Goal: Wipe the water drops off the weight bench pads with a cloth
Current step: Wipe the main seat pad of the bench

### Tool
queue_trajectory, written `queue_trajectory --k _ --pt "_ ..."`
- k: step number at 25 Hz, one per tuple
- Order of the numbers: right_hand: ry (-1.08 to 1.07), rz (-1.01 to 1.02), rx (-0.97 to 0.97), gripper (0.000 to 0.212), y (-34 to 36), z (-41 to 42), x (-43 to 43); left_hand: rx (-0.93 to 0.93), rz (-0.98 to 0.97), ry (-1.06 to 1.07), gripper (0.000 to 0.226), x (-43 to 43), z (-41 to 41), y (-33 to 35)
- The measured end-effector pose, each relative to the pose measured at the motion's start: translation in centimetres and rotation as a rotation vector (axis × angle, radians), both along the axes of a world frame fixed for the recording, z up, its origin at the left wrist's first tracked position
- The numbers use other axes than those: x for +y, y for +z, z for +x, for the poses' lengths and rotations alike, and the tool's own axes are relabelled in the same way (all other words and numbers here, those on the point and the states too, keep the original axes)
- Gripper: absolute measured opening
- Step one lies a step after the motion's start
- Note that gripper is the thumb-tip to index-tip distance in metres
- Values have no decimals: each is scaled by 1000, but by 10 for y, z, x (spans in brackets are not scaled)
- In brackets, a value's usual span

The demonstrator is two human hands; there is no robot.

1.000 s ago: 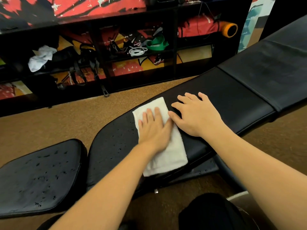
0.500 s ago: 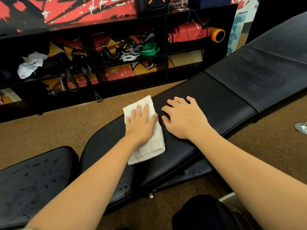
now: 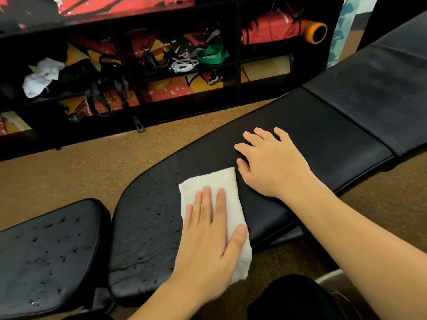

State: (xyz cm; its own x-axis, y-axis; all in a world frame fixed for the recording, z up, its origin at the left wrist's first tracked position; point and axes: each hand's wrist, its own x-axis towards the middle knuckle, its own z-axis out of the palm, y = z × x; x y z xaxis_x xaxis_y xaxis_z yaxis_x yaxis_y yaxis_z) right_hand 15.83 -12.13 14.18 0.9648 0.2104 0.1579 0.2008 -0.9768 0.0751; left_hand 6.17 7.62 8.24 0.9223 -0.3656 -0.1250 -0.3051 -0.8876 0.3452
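A folded white cloth (image 3: 215, 183) lies on the long black back pad (image 3: 312, 125) of the weight bench, hanging over its near edge. My left hand (image 3: 208, 241) presses flat on the cloth with straight fingers. My right hand (image 3: 270, 162) rests flat on the dry part of the pad just right of the cloth. Water drops dot the pad's left end (image 3: 147, 218) and the separate seat pad (image 3: 46, 252) at lower left. A third pad section (image 3: 379, 88) rises at upper right.
A black shelf unit (image 3: 238, 54) stands along the far wall with straps, a white rag (image 3: 41, 77), green bands and a red roll with an orange end (image 3: 316, 32). Brown carpet (image 3: 80, 167) lies between the shelf and the bench. My dark-clothed knee (image 3: 295, 299) is at the bottom.
My left hand has drawn the cloth back toward me across the pad, down to its near edge. My right hand has stayed in place on the pad.
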Motion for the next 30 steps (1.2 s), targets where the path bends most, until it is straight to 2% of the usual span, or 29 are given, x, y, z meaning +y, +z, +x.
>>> queue_trajectory --k 7,10,13,17,21,26,30 --pt "-4 -12 -11 53 0 -1 2 28 -59 93 91 -3 75 3" --pt "-12 -13 -13 52 0 1 2 -3 -58 135 81 -8 129 2" --pt "-8 -12 -4 52 1 3 1 -80 -22 170 87 -2 184 -3" --pt "-17 -3 -9 52 2 1 2 -141 -97 272 69 1 212 -3" --pt "-13 0 -4 52 4 0 3 -74 -84 277 99 3 186 -1" --pt "-25 -1 -3 52 4 -3 2 16 -106 191 75 3 79 0" --pt "-17 -8 -7 52 3 -2 3 -16 -63 151 82 11 -22 -9"
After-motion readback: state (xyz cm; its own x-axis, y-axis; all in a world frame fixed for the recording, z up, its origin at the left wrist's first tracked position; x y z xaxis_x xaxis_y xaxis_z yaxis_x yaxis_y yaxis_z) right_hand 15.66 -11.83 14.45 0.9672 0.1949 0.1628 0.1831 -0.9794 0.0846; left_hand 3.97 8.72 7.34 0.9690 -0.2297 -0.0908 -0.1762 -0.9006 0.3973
